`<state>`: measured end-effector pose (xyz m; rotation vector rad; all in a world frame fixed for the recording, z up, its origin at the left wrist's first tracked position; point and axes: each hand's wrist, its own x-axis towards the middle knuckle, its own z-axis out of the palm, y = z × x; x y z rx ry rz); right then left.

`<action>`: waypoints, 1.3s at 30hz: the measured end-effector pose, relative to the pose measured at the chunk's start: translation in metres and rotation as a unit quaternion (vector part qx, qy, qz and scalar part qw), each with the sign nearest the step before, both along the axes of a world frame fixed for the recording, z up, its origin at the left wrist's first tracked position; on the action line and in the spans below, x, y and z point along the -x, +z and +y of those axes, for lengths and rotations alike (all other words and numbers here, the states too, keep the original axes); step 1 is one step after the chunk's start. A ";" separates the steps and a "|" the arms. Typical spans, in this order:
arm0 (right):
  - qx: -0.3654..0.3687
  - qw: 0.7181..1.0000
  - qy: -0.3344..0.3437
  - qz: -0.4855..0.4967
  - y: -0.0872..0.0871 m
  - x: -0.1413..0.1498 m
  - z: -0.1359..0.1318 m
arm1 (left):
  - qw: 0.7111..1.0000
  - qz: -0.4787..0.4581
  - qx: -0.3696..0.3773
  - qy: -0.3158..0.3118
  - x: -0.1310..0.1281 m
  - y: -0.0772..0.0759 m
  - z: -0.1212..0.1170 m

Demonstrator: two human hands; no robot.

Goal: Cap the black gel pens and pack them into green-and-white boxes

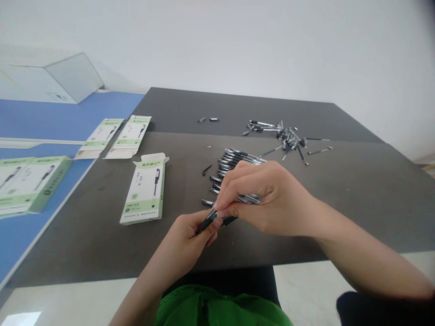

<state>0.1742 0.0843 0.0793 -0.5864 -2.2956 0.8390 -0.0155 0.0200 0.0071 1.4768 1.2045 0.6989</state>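
Note:
Close to the table's near edge, my left hand [193,231] is closed around a black pen [207,221]. From above and to the right, my right hand [261,194] pinches the pen's upper end, thumb and fingers touching it beside the left fingertips. A dark barrel end shows just beneath the right thumb; whether it belongs to the same pen I cannot tell. Directly behind my right hand lies a row of black and clear pens [234,158], partly covered by that hand. A small black pen clip or cap piece [206,170] lies to the left of the row.
An upright-printed pen box [144,190] with open flaps lies left of my hands. Flattened boxes [131,138] and stacked boxes [44,181] are farther left. A loose heap of pen parts [288,138] lies at the back right of the dark table [356,194].

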 end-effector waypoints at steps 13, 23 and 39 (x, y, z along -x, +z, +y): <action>0.105 0.975 -0.195 -0.003 -0.016 -0.008 -0.037 | 0.979 0.023 -0.116 0.163 -0.004 -0.014 -0.013; 0.217 0.917 -0.220 0.251 -0.083 0.017 -0.065 | 0.973 0.081 -0.213 0.030 -0.028 -0.023 -0.027; -0.054 0.900 -0.324 -0.286 -0.067 -0.030 0.002 | 0.930 0.178 -0.279 0.158 0.004 -0.037 -0.013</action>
